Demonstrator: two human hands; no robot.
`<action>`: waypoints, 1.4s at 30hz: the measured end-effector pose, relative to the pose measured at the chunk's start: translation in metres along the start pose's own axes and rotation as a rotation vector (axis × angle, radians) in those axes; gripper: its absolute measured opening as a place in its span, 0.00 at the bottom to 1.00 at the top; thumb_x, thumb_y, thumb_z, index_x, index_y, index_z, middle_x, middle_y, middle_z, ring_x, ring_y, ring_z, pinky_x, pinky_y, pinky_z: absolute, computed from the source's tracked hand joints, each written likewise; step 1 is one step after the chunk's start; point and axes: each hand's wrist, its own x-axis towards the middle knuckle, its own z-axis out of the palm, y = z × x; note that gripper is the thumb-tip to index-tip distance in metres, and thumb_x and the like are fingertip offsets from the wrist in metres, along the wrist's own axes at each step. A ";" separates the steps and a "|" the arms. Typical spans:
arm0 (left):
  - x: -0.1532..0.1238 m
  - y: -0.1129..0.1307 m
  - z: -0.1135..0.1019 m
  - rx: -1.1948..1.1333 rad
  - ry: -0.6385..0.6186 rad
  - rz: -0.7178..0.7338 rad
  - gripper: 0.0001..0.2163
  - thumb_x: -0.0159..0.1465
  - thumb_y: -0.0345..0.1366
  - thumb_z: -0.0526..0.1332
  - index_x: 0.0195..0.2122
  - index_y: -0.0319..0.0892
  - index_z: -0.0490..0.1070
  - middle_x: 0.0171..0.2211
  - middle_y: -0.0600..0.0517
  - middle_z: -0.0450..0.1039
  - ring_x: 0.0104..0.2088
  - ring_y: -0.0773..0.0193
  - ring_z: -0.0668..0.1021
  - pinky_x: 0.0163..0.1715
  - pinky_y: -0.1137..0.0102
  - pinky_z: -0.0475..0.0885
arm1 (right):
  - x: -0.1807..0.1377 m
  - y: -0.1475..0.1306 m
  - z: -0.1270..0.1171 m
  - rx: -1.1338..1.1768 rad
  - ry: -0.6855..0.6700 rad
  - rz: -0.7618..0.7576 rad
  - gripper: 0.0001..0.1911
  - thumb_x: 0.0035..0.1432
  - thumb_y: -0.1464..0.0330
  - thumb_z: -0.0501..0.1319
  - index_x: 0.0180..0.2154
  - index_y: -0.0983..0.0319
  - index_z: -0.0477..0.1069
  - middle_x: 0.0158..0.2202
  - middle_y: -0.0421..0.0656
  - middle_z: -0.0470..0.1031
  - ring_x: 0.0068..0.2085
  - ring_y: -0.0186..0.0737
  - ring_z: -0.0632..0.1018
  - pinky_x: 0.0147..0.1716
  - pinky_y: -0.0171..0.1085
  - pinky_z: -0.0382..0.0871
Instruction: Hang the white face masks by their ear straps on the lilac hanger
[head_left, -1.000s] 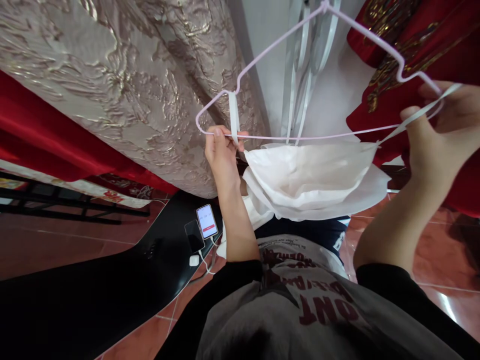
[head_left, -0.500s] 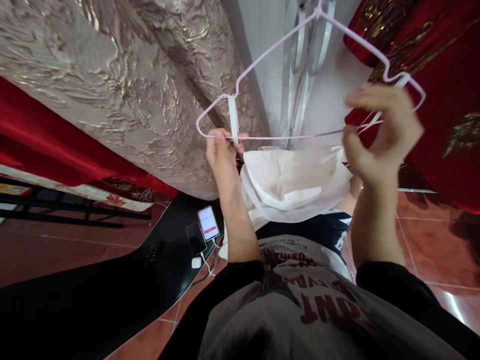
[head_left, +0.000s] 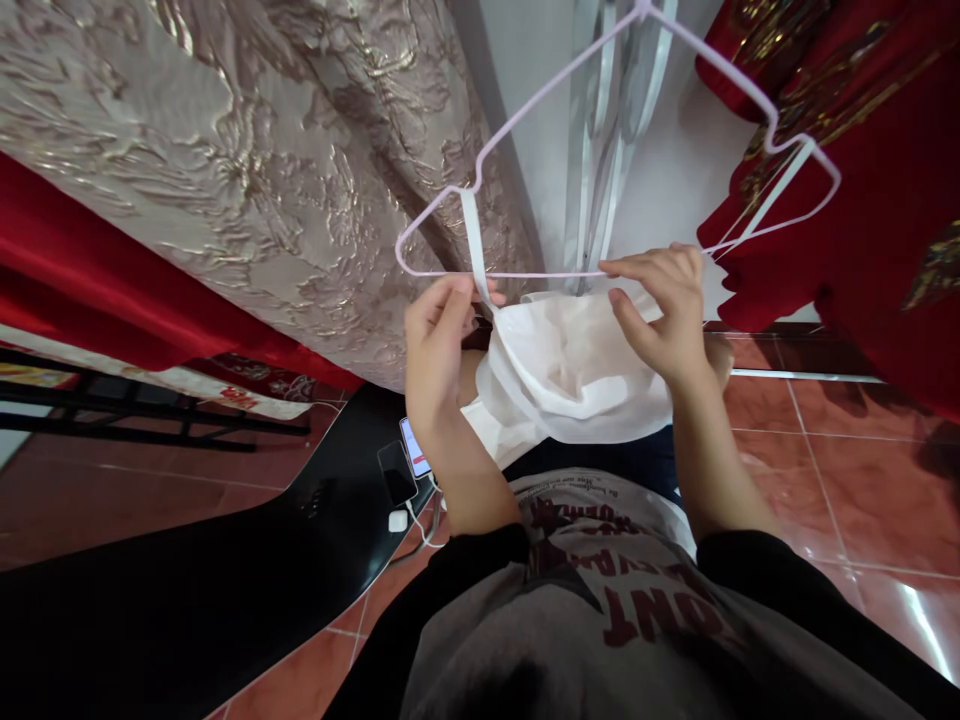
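A pale pink hanger (head_left: 544, 98) hangs in front of me, and a white garment (head_left: 600, 385) is slung from it by thin straps. One white strap (head_left: 472, 225) loops over the hanger's left notch. My left hand (head_left: 435, 335) is closed at this strap just below the lower bar, its fingertips showing past the strap's far side. The other strap (head_left: 780, 190) runs from the right notch down behind my right hand (head_left: 667, 315). That hand is open, thumb and fingers apart, over the garment's right part, with one fingertip at the lower bar.
Textured beige fabric (head_left: 322, 200) hangs at left, red gold-trimmed cloth (head_left: 847, 240) at right. A grey-white cabinet with metal handles (head_left: 604, 190) stands behind. On a black surface (head_left: 225, 580) lie two phones, a dark one (head_left: 395, 472) and a lit one (head_left: 415, 450), plus a white charger (head_left: 397, 521).
My right hand has moved left and down from the right strap to the middle of the lower bar. My left hand has slipped slightly below the bar, its wrist turned. The garment shifted slightly.
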 end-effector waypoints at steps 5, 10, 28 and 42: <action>0.025 0.036 0.000 -0.360 -0.078 0.010 0.17 0.74 0.48 0.59 0.44 0.44 0.85 0.46 0.46 0.82 0.18 0.70 0.51 0.16 0.66 0.46 | 0.000 -0.002 -0.004 0.017 0.000 0.001 0.12 0.70 0.61 0.59 0.51 0.51 0.78 0.46 0.40 0.82 0.49 0.44 0.79 0.67 0.59 0.60; 0.037 0.031 -0.013 -0.494 0.307 0.112 0.25 0.81 0.37 0.45 0.42 0.43 0.84 0.57 0.50 0.80 0.20 0.70 0.56 0.19 0.64 0.50 | 0.001 0.000 -0.004 0.006 0.004 -0.020 0.13 0.69 0.63 0.61 0.52 0.51 0.78 0.46 0.39 0.83 0.49 0.44 0.80 0.66 0.58 0.62; 0.016 -0.018 0.029 -0.358 0.219 0.042 0.16 0.77 0.44 0.60 0.32 0.42 0.72 0.30 0.51 0.77 0.16 0.75 0.59 0.15 0.73 0.54 | -0.007 0.052 -0.035 0.055 0.492 0.108 0.23 0.63 0.65 0.66 0.60 0.52 0.76 0.58 0.45 0.78 0.62 0.53 0.77 0.65 0.60 0.68; 0.015 -0.022 0.030 -0.270 0.201 0.108 0.21 0.72 0.57 0.62 0.33 0.44 0.70 0.31 0.52 0.74 0.17 0.73 0.56 0.17 0.68 0.51 | 0.051 0.038 -0.048 0.454 0.500 0.096 0.13 0.59 0.67 0.73 0.47 0.58 0.85 0.38 0.46 0.86 0.37 0.45 0.86 0.41 0.48 0.83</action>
